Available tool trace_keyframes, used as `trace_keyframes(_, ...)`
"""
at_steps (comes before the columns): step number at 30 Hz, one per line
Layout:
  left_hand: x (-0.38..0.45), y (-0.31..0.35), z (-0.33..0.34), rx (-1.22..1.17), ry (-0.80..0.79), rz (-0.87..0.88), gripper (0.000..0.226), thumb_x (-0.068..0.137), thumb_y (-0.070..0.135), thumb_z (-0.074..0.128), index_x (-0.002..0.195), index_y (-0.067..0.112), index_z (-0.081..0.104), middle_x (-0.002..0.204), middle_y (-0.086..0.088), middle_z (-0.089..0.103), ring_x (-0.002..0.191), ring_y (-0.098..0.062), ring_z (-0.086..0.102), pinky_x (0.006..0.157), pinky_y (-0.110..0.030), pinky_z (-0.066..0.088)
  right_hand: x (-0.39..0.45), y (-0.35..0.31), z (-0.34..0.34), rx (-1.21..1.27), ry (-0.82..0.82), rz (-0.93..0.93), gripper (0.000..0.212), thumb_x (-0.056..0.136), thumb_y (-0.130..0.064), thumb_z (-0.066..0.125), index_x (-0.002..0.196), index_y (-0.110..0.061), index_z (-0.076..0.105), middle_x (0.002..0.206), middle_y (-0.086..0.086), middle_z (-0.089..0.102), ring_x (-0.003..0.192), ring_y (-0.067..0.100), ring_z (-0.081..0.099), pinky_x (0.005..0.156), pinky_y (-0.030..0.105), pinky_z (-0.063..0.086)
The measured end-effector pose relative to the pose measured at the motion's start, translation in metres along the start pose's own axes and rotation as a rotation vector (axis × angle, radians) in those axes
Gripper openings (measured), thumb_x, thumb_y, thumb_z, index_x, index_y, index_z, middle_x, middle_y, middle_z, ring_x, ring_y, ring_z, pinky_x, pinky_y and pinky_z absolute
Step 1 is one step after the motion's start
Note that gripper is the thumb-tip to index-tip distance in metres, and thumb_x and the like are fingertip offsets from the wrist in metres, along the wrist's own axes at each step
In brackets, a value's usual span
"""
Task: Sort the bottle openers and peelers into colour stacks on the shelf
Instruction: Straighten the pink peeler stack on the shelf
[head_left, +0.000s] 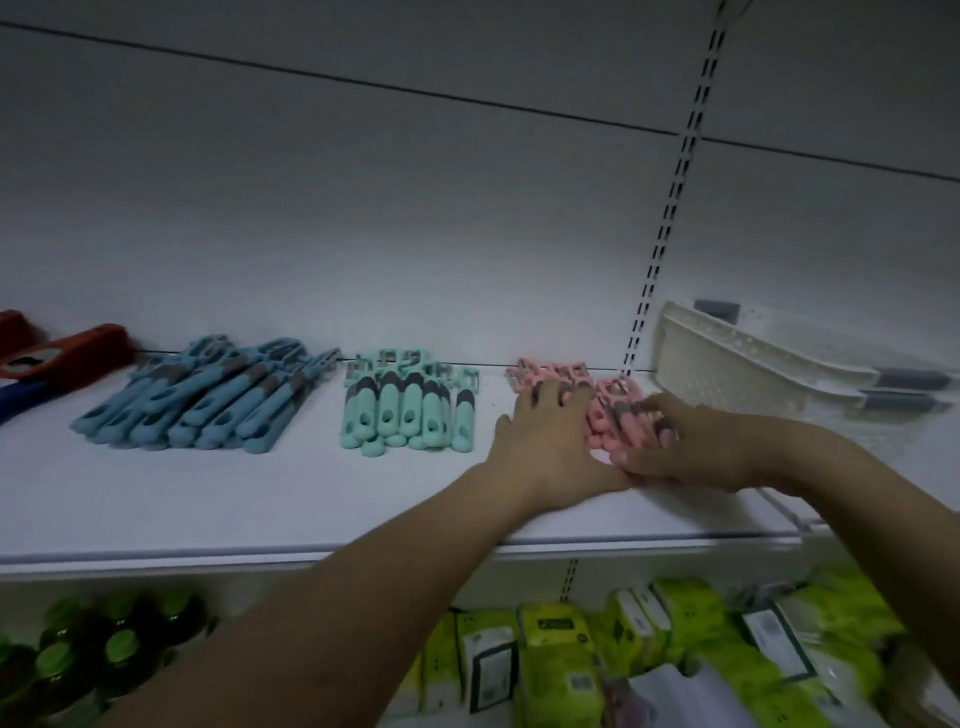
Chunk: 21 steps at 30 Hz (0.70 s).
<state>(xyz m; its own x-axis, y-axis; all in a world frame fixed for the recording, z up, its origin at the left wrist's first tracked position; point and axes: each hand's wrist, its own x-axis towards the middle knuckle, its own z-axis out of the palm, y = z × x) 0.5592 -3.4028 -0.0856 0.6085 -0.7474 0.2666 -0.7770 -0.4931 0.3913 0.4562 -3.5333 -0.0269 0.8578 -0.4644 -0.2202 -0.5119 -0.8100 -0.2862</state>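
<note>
From the head view, both hands worked the pink stack (613, 410) near the shelf's (260, 499) right end, by the back edge. The left hand (545, 441) lay flat, fingers straight, pressing it; the right hand (675, 447) curled round pink pieces (grip blurred). Blue stack (208, 400) and mint stack (410, 410) looked finished. Next, likely squaring up the pink pieces.
</note>
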Motion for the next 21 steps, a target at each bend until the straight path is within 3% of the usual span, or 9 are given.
trace_keyframes(2,0.012,-0.006,0.003,0.009,-0.054,0.018,0.103,0.071,0.076,0.063,0.153,0.029,0.02,0.158,-0.004,0.02,0.144,-0.032,0.02,0.114,-0.056,0.026,0.005,0.002,0.008,-0.082,-0.006,-0.081,0.085,0.089,-0.062,0.052,0.155,-0.022,0.017,0.157,0.004,0.034,0.137,0.025,0.04,0.112,0.037,0.033)
trace_keyframes(5,0.02,-0.016,0.011,0.009,-0.087,0.031,0.107,0.065,0.087,0.054,0.152,0.031,0.026,0.16,-0.003,0.021,0.146,-0.031,0.019,0.116,-0.054,0.024,0.024,0.005,0.016,-0.135,0.117,-0.168,0.063,0.099,-0.046,0.048,0.151,-0.019,0.026,0.149,0.011,0.044,0.129,0.028,0.048,0.105,0.034,0.037)
trace_keyframes(8,0.023,-0.021,0.015,-0.013,-0.032,0.035,0.097,0.068,0.085,0.054,0.145,0.029,0.037,0.152,-0.003,0.033,0.139,-0.028,0.029,0.114,-0.048,0.03,0.047,0.011,0.027,-0.044,0.216,-0.223,0.057,0.103,-0.032,0.043,0.154,-0.02,0.023,0.15,0.012,0.042,0.131,0.027,0.044,0.098,0.024,0.031)
trace_keyframes(10,0.023,-0.02,0.014,-0.046,0.018,0.034,0.085,0.074,0.074,0.061,0.14,0.025,0.041,0.142,-0.002,0.04,0.13,-0.025,0.035,0.108,-0.041,0.034,0.062,0.015,0.037,0.071,0.236,-0.241,0.063,0.101,-0.047,0.041,0.156,-0.025,0.019,0.153,0.008,0.035,0.138,0.024,0.037,0.11,0.026,0.025)
trace_keyframes(12,0.023,-0.019,0.011,-0.083,0.046,0.024,0.077,0.079,0.063,0.065,0.139,0.023,0.04,0.14,-0.003,0.042,0.128,-0.024,0.036,0.102,-0.037,0.033,0.075,0.017,0.045,0.128,0.269,-0.257,0.071,0.093,-0.069,0.033,0.153,-0.033,0.025,0.151,0.004,0.036,0.139,0.02,0.034,0.119,0.04,0.022)
trace_keyframes(14,0.024,-0.017,0.01,-0.107,0.042,0.021,0.076,0.082,0.061,0.065,0.142,0.024,0.037,0.142,-0.003,0.041,0.129,-0.024,0.034,0.101,-0.036,0.031,0.08,0.015,0.045,0.305,0.282,-0.29,0.066,0.088,-0.079,0.027,0.132,-0.037,0.053,0.133,-0.002,0.056,0.123,0.017,0.051,0.113,0.044,0.033)
trace_keyframes(16,0.027,-0.016,0.011,-0.089,0.011,0.021,0.082,0.08,0.065,0.063,0.146,0.026,0.033,0.145,-0.003,0.038,0.133,-0.026,0.03,0.106,-0.039,0.028,0.079,0.006,0.041,0.594,0.289,-0.311,0.062,0.09,-0.077,0.027,0.098,-0.032,0.068,0.096,-0.008,0.07,0.089,0.01,0.063,0.098,0.037,0.044)
trace_keyframes(19,0.038,-0.013,0.016,-0.083,-0.027,0.014,0.09,0.076,0.073,0.056,0.147,0.025,0.029,0.144,-0.007,0.038,0.137,-0.032,0.027,0.114,-0.047,0.025,0.081,-0.012,0.039,0.694,0.393,-0.224,0.062,0.095,-0.068,0.033,0.062,-0.028,0.067,0.06,-0.006,0.065,0.056,0.005,0.059,0.077,0.031,0.049)
trace_keyframes(21,0.042,-0.011,0.02,-0.099,-0.012,0.016,0.094,0.067,0.072,0.05,0.145,0.021,0.03,0.14,-0.008,0.041,0.136,-0.033,0.03,0.114,-0.049,0.025,0.084,-0.018,0.041,0.718,0.44,-0.2,0.056,0.096,-0.061,0.04,0.065,-0.021,0.064,0.058,-0.003,0.063,0.048,0.01,0.057,0.06,0.029,0.051)
